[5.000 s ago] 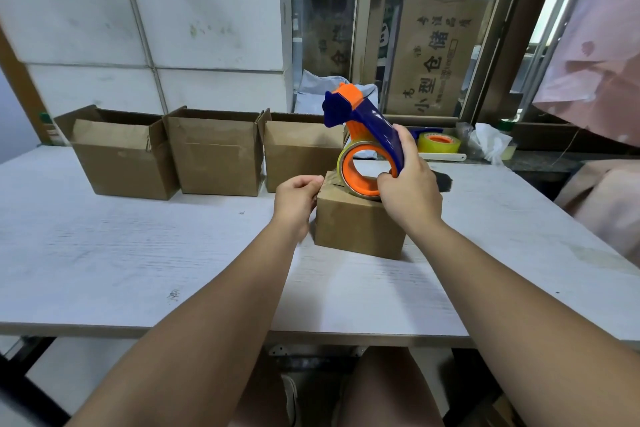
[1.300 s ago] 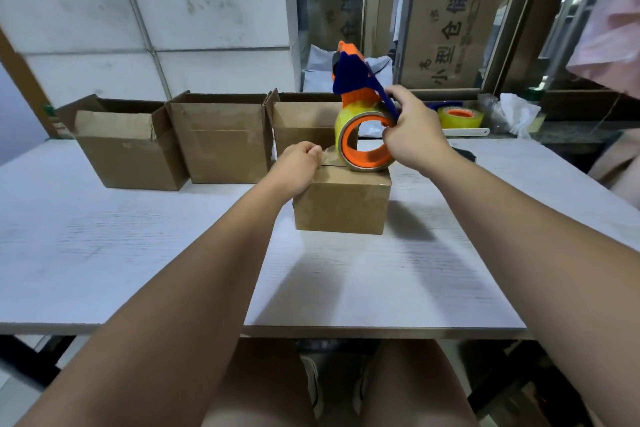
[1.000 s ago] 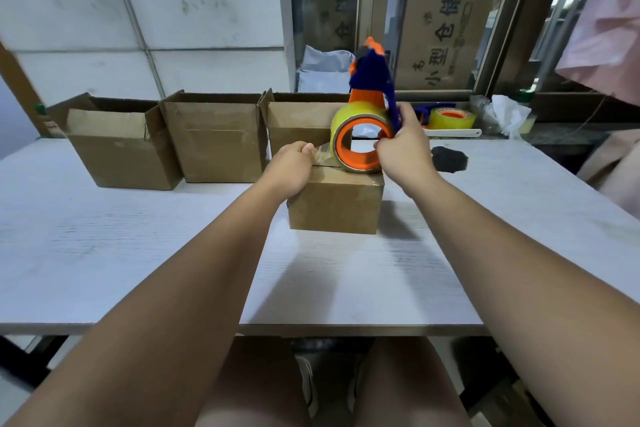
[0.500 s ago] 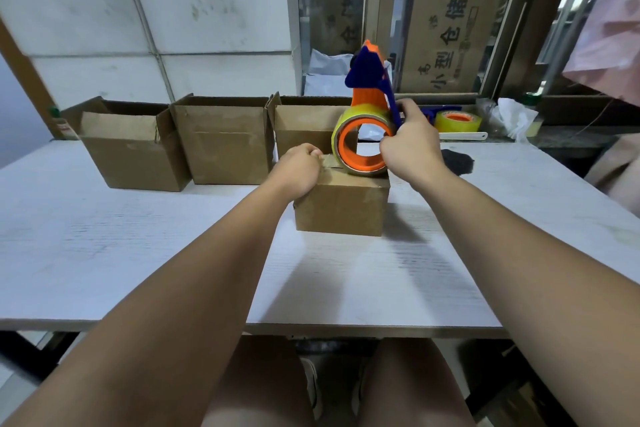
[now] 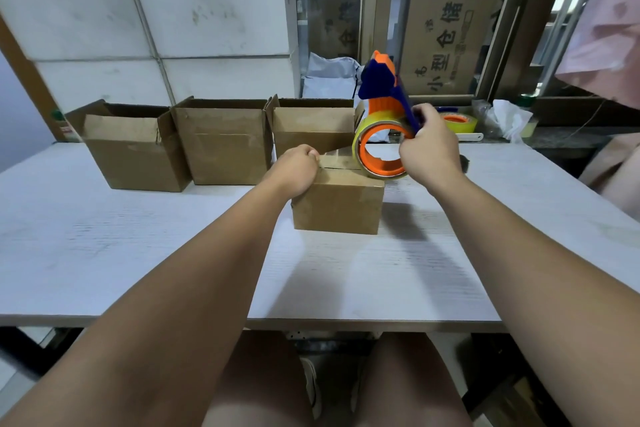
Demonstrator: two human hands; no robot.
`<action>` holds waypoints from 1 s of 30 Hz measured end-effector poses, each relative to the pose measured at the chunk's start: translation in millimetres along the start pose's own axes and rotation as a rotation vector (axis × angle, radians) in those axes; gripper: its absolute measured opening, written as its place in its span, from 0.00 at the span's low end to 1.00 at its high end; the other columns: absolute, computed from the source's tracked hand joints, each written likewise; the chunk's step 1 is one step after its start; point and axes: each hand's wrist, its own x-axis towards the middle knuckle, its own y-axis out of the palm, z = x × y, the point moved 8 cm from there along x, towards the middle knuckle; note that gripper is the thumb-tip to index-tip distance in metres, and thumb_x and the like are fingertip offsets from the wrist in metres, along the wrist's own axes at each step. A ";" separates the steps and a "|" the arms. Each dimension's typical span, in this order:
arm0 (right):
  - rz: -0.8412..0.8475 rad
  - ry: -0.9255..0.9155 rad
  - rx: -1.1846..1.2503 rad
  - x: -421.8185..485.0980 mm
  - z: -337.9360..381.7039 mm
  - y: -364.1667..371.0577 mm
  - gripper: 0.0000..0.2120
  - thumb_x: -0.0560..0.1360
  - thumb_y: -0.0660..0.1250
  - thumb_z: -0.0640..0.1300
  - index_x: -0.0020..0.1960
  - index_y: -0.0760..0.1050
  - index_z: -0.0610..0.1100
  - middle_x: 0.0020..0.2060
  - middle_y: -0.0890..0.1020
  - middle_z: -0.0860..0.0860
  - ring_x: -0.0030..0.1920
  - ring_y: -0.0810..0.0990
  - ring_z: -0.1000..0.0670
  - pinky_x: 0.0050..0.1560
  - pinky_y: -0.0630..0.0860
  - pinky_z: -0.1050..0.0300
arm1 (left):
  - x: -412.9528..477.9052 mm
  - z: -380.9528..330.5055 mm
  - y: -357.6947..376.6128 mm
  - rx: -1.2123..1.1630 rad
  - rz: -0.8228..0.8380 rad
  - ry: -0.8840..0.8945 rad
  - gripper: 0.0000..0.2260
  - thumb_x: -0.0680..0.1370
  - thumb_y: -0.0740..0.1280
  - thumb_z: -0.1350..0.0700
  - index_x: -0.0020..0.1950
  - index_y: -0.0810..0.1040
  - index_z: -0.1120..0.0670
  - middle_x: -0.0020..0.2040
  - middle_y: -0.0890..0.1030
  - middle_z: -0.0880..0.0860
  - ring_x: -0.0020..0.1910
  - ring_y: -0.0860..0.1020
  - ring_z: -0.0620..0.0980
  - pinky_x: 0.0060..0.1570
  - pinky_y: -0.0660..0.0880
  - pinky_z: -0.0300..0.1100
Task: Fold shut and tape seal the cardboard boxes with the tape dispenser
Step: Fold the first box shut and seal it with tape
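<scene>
While the left hand (image 5: 298, 172), fingers curled, grips the left top edge of the front box (image 5: 337, 206) and the right hand (image 5: 429, 152) clasps the tape dispenser (image 5: 381, 135) on its top, first seal judged underway; three open boxes (image 5: 225, 146) behind it unfolded, untaped.

White table (image 5: 104, 246), closed box (image 5: 337, 208), three open boxes (image 5: 225, 146)
</scene>
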 end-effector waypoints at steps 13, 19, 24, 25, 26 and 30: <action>-0.032 0.200 0.341 -17.3 -31.4 12.0 0.25 0.77 0.62 0.34 0.70 0.62 0.50 0.57 0.74 0.51 0.52 0.74 0.51 0.40 0.71 0.62 | -1.7 -0.6 -1.4 0.045 -0.038 0.001 0.18 0.83 0.48 0.53 0.65 0.73 0.53 0.65 0.74 0.54 0.62 0.71 0.55 0.59 0.68 0.47; -0.005 0.185 0.289 -12.7 -25.7 7.4 0.28 0.76 0.61 0.32 0.72 0.62 0.51 0.63 0.74 0.48 0.58 0.75 0.47 0.46 0.73 0.57 | -1.0 -0.8 -1.9 0.048 -0.036 -0.009 0.17 0.83 0.49 0.53 0.63 0.74 0.53 0.63 0.75 0.54 0.60 0.71 0.54 0.58 0.68 0.47; -0.036 0.182 0.250 -9.6 -21.6 0.7 0.27 0.76 0.61 0.31 0.71 0.63 0.51 0.64 0.74 0.47 0.55 0.73 0.47 0.45 0.76 0.57 | -2.5 -1.5 -2.6 0.064 -0.032 -0.018 0.16 0.83 0.50 0.53 0.65 0.73 0.53 0.65 0.74 0.53 0.62 0.71 0.54 0.63 0.68 0.49; -0.043 0.181 0.249 -9.6 -22.4 -0.1 0.27 0.76 0.61 0.31 0.71 0.63 0.51 0.64 0.74 0.48 0.53 0.72 0.48 0.41 0.74 0.61 | -3.0 -2.3 -2.3 0.069 -0.027 -0.018 0.17 0.83 0.50 0.53 0.66 0.72 0.52 0.65 0.74 0.53 0.63 0.71 0.54 0.63 0.68 0.50; -0.053 0.180 0.249 -10.0 -23.2 -1.1 0.27 0.76 0.61 0.31 0.71 0.64 0.51 0.64 0.74 0.48 0.52 0.72 0.49 0.37 0.72 0.64 | -3.6 -3.5 -1.4 0.075 -0.022 -0.015 0.17 0.83 0.49 0.53 0.66 0.72 0.53 0.66 0.73 0.53 0.63 0.71 0.54 0.64 0.68 0.51; -0.094 0.187 0.279 -8.4 -27.4 -6.8 0.27 0.75 0.61 0.30 0.70 0.66 0.50 0.62 0.74 0.48 0.56 0.74 0.47 0.42 0.73 0.61 | -6.4 -8.0 1.8 0.079 -0.014 -0.001 0.17 0.82 0.49 0.53 0.66 0.72 0.53 0.66 0.73 0.54 0.64 0.71 0.55 0.64 0.68 0.51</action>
